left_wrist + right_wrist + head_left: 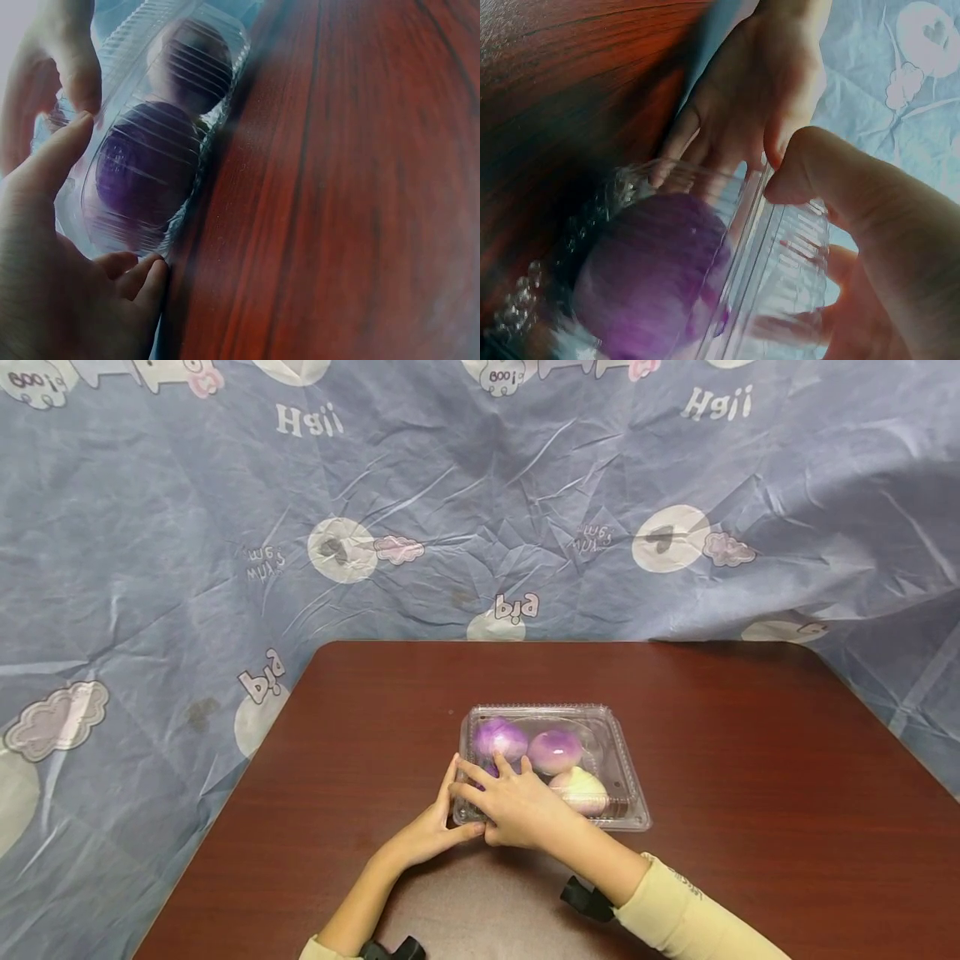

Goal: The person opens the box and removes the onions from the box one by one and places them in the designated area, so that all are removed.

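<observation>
A clear plastic clamshell container [624, 777] lies on the table with its lid down. Through the lid show two purple-and-white round things [501, 739] and a cream-and-pink one [579, 793] with a pleated top; more purple shows partly behind the right fingers. My left hand [423, 839] grips the container's near left corner, thumb at the front edge and fingers along the left side. Over that corner, my right hand [517, 806] spreads its fingers on the lid. In the right wrist view, the right thumb [802, 169] presses the rim close to the left thumb.
The dark red wooden table [360, 710] extends around the container. Behind and beside it hangs a grey-blue printed cloth [450, 485]. Each wrist carries a black strap mount [587, 899], below pale yellow sleeves [675, 902].
</observation>
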Action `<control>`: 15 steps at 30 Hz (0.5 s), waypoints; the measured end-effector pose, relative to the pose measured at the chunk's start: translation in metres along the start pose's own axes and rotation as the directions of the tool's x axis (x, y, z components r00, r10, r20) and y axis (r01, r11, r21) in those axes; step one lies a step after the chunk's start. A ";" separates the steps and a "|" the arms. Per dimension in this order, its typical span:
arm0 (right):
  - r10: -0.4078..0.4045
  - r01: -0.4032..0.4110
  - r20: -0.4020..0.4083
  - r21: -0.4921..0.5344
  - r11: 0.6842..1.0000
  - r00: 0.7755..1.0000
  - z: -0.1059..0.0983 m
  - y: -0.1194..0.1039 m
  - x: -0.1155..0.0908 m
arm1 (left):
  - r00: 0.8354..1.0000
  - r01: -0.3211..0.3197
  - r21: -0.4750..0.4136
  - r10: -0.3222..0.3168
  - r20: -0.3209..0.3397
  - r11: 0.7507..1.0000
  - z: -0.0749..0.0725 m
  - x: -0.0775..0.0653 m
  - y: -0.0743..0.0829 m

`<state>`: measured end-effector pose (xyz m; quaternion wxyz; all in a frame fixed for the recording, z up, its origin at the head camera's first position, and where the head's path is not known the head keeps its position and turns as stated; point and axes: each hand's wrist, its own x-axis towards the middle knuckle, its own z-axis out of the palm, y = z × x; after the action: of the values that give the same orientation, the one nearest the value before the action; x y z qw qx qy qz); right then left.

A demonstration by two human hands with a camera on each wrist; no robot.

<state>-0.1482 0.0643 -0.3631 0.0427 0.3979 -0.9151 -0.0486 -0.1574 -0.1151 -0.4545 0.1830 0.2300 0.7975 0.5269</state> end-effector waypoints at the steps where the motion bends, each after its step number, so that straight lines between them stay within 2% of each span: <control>1: 0.005 -0.005 -0.008 -0.012 1.000 1.000 0.001 -0.001 0.000 | 1.000 0.003 0.000 -0.003 -0.003 1.000 0.000 0.000 0.000; 6: 0.019 -0.021 -0.036 -0.056 0.998 0.999 0.008 -0.007 -0.002 | 1.000 0.010 -0.002 -0.010 0.000 1.000 0.001 0.001 -0.001; 15: 0.027 -0.026 -0.082 0.012 1.000 0.996 0.011 -0.005 -0.003 | 1.000 -0.021 0.023 0.022 -0.002 1.000 -0.001 0.000 0.001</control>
<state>-0.1436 0.0634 -0.3745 0.0790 0.3878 -0.9180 -0.0267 -0.1576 -0.1160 -0.4532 0.1737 0.2400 0.8012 0.5199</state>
